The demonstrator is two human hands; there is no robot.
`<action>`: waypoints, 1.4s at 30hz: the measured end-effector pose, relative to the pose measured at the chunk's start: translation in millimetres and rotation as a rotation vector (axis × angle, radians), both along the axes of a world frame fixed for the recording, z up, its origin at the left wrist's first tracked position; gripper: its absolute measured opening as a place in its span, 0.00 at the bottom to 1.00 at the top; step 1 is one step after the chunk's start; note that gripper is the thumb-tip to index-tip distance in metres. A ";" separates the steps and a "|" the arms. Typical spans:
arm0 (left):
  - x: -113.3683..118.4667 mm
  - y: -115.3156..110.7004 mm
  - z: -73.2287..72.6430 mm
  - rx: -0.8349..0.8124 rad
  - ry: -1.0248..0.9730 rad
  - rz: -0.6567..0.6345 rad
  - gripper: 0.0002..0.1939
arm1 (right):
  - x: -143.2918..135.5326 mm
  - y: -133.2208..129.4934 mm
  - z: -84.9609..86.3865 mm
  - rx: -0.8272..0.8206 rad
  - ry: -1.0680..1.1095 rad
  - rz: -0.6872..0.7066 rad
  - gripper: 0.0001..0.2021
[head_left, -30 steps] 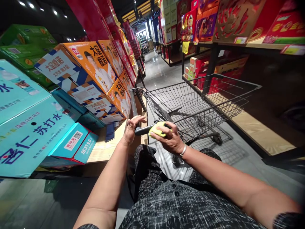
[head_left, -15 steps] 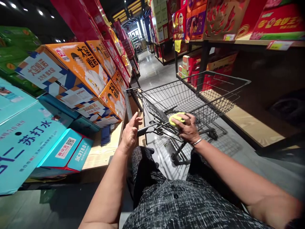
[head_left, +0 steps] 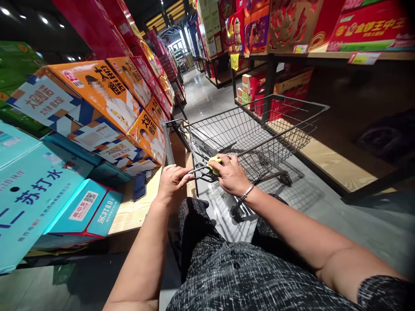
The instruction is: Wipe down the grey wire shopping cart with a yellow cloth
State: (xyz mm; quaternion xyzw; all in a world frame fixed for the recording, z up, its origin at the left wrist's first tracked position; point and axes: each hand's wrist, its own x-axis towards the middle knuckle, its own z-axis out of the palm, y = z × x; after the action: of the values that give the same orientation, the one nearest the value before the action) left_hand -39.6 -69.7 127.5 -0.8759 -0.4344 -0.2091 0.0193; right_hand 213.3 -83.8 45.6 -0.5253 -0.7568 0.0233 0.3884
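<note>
A metal shopping cart with a wire basket stands in front of me, tilted in the view. My left hand is closed round the near end of the cart, on its handle bar. My right hand, with a bracelet at the wrist, is closed on a yellow cloth. The cloth presses against the dark metal rods beside the handle. Both hands are close together, a short gap apart.
Orange cartons and turquoise boxes are stacked on a wooden shelf at left, with a phone near its edge. Another shelf runs along the right. A shiny-floored aisle leads away ahead.
My right hand and the yellow cloth have moved left along the cart, nearer my left hand. My left hand has closed on the handle. The view has shifted slightly.
</note>
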 end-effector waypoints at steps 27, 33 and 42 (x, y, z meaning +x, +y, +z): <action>72.6 -11.8 -0.1 0.036 0.245 0.328 0.18 | 26.0 17.9 -40.3 0.074 0.129 0.180 0.26; 58.9 -5.9 2.1 0.075 0.364 0.310 0.20 | 15.2 12.7 -140.4 -0.041 -0.015 0.156 0.20; 49.1 1.7 3.9 0.114 0.437 0.350 0.22 | 51.6 19.8 -219.1 -0.505 -0.298 -0.137 0.21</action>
State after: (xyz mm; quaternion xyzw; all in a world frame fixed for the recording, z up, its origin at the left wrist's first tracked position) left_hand 9.5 -68.0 131.4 -0.8095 -0.5519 -0.0332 0.1976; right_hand 264.9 -64.0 -173.5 -0.6527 -0.7385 0.1075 0.1307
